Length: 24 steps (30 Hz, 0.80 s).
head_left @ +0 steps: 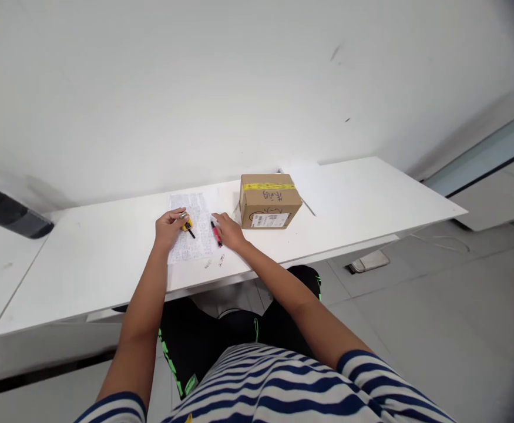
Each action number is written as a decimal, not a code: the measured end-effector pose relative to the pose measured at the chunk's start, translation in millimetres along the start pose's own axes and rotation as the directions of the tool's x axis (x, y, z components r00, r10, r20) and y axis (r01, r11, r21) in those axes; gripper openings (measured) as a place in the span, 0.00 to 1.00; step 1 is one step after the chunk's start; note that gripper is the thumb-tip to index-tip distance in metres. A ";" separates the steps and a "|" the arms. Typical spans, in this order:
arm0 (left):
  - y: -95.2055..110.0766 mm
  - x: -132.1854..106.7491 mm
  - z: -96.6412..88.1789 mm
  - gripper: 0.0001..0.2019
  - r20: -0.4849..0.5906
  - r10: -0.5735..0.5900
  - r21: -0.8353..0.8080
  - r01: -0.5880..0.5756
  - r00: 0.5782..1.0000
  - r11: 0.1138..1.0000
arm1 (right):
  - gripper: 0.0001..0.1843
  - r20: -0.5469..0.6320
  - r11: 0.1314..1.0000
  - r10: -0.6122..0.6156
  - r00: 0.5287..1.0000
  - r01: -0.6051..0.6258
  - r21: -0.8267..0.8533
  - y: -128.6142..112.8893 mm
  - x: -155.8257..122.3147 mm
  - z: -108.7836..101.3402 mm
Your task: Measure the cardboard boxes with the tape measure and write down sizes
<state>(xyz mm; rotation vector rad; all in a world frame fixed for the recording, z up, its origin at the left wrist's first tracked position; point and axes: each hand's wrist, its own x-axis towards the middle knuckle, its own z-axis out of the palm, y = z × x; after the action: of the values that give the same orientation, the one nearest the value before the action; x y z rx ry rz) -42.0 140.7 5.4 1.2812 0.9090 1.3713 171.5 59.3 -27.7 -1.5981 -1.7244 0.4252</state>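
My left hand (168, 229) is closed round a small yellow object (188, 224) with a black strip hanging from it and a silvery part near the fingertips. Its exact kind is unclear. Below this hand lies a sheet of paper (190, 251) covered in handwriting. At the sheet's right edge, my right hand (231, 233) rests with fingers partly stretched, right beside a red and black marker (217, 234). The marker shows almost whole along the thumb side, and I see no firm grip on it.
Right of my hands, a taped cardboard box (261, 202) stands on the white table (353, 205). Two small printed slips (221, 259) lie near the front edge. A black cylindrical object (10, 208) is at far left. The wall rises behind; a power strip (370, 261) sits below, right.
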 end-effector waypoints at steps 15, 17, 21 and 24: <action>127.7 -114.7 104.3 0.19 0.424 0.074 -0.138 -0.017 0.903 0.990 | 0.56 -0.365 0.803 -0.032 0.930 0.241 0.544 -41.0 -85.9 -32.2; 141.5 -122.0 129.5 0.18 0.484 0.068 -0.171 0.018 0.873 0.985 | 0.48 -0.440 0.797 0.016 0.898 0.254 0.548 -39.7 -110.0 -66.2; 133.1 -99.1 174.0 0.20 0.434 -0.014 -0.146 0.085 0.901 0.986 | 0.37 -0.496 0.768 0.172 0.851 0.200 0.608 -13.2 -142.3 -147.5; 108.7 -58.5 195.9 0.21 0.288 -0.097 -0.160 0.147 0.953 0.976 | 0.30 -0.577 0.749 0.382 0.722 0.124 0.651 34.1 -147.6 -204.8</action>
<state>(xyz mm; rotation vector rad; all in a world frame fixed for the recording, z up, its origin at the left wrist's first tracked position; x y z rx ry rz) 127.5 40.2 127.0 1.2203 0.6438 1.1145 332.6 -124.2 45.1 -1.1283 -0.7387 0.3811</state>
